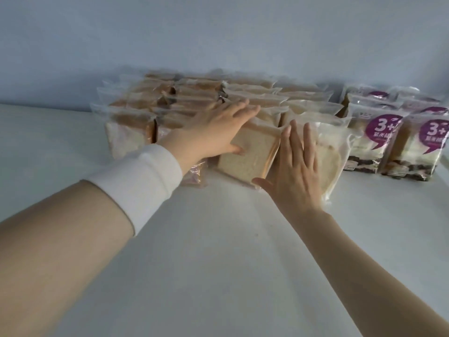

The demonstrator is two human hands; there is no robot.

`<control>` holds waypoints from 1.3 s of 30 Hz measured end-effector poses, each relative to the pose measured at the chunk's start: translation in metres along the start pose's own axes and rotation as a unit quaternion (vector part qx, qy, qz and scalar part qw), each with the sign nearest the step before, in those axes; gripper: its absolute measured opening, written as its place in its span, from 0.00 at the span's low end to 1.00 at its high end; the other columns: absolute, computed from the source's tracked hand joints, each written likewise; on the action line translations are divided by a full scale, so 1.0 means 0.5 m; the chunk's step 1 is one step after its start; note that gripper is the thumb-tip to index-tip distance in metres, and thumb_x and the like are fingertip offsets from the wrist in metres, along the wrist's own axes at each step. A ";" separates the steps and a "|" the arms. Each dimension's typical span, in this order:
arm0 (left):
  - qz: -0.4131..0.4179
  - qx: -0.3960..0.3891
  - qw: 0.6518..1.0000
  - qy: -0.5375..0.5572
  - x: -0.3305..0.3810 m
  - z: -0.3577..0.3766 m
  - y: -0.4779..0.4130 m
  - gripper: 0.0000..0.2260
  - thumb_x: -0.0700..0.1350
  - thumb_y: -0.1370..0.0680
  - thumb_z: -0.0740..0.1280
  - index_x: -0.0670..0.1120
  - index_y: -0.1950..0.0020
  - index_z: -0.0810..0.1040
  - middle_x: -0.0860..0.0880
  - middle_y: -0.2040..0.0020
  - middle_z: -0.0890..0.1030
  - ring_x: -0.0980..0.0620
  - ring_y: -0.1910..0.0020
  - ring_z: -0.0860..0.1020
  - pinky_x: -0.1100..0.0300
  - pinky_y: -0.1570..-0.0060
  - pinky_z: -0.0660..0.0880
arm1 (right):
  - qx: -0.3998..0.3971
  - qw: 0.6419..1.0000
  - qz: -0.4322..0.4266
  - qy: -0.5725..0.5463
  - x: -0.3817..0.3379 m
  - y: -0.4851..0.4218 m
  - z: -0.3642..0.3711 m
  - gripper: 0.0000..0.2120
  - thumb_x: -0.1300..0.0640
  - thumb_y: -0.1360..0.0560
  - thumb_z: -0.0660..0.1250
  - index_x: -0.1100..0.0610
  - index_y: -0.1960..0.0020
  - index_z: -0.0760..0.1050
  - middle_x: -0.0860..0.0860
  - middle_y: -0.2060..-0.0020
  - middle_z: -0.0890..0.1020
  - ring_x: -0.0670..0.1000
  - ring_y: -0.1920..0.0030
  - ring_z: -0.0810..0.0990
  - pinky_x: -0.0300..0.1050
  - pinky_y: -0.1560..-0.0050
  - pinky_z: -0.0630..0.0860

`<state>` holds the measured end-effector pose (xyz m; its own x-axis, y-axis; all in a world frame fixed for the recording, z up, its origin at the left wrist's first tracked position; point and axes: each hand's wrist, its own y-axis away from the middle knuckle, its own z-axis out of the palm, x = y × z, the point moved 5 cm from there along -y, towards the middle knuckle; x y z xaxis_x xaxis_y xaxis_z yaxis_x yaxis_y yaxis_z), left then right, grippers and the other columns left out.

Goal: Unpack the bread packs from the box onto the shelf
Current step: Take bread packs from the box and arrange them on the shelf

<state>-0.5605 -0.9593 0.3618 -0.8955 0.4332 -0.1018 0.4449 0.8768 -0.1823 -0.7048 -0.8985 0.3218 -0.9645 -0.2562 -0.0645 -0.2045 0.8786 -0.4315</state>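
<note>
At the back of the white shelf [218, 239], against the pale wall [218, 32]: rows of bread packs [194, 93] in clear wrap, upright and pressed close together. Further right, just beside them, purple-labelled packs [379, 142], two at the front and more behind. At the front of the middle rows, one tilted bread pack [247, 159], top leaning to the right, pale slice facing the camera. On it, left hand [213, 132], white cuff [141, 186] at the wrist: fingers straight and together, laid over the top edge and reaching onto the packs behind; thumb pressed to the front face; curls round nothing. Just right of the tilted bread pack, right hand [296, 166]: flat, fingers straight and slightly spread, pointing up and away, thumb out to the left near the lower corner; covers the front of a pale-wrapped pack [332, 156] next in the row; grips nothing. No telling whether the palm touches that wrap
</note>
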 end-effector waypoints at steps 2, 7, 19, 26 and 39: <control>0.001 0.044 0.999 -0.023 -0.005 0.006 0.004 0.38 0.54 0.29 0.71 0.48 0.25 0.56 0.48 0.23 0.56 0.47 0.27 0.60 0.50 0.29 0.56 | -0.004 1.000 -0.011 0.023 -0.002 -0.019 0.014 0.49 0.44 0.31 0.68 0.64 0.25 0.42 0.58 0.24 0.47 0.60 0.25 0.40 0.55 0.25 0.40; 0.020 0.081 0.995 -0.048 -0.007 0.001 0.000 0.37 0.54 0.32 0.73 0.44 0.29 0.62 0.44 0.26 0.61 0.45 0.28 0.62 0.53 0.31 0.55 | -0.002 1.000 0.023 0.002 -0.006 -0.051 0.035 0.43 0.49 0.26 0.65 0.62 0.25 0.40 0.56 0.24 0.45 0.59 0.24 0.40 0.51 0.26 0.40; 0.096 -0.084 0.991 0.036 -0.046 0.019 -0.077 0.41 0.62 0.30 0.63 0.50 0.24 0.47 0.43 0.23 0.39 0.49 0.24 0.39 0.51 0.28 0.39 | 0.019 0.989 0.115 -0.089 -0.028 -0.037 0.081 0.40 0.44 0.24 0.60 0.63 0.25 0.42 0.55 0.34 0.71 0.57 0.36 0.64 0.44 0.37 0.57; 0.114 -0.088 0.989 0.017 -0.053 0.016 -0.071 0.45 0.71 0.36 0.50 0.51 0.24 0.44 0.45 0.23 0.37 0.52 0.25 0.36 0.51 0.28 0.35 | -0.030 0.989 0.128 -0.075 -0.025 -0.039 0.079 0.48 0.43 0.29 0.67 0.65 0.25 0.43 0.57 0.41 0.77 0.56 0.38 0.66 0.46 0.43 0.68; 0.110 -0.088 0.990 0.027 -0.060 0.014 -0.073 0.41 0.67 0.32 0.58 0.53 0.24 0.48 0.50 0.22 0.43 0.52 0.24 0.44 0.52 0.28 0.43 | -0.027 0.982 0.076 -0.171 -0.012 -0.036 0.037 0.40 0.51 0.31 0.72 0.62 0.26 0.56 0.58 0.43 0.77 0.57 0.42 0.74 0.45 0.47 0.70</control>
<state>-0.5497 -1.0058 0.3649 -0.7788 0.6237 -0.0667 0.6244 0.7810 0.0116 -0.6923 -0.9201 0.3132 -0.8740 -0.2332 -0.4264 -0.0806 0.9347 -0.3462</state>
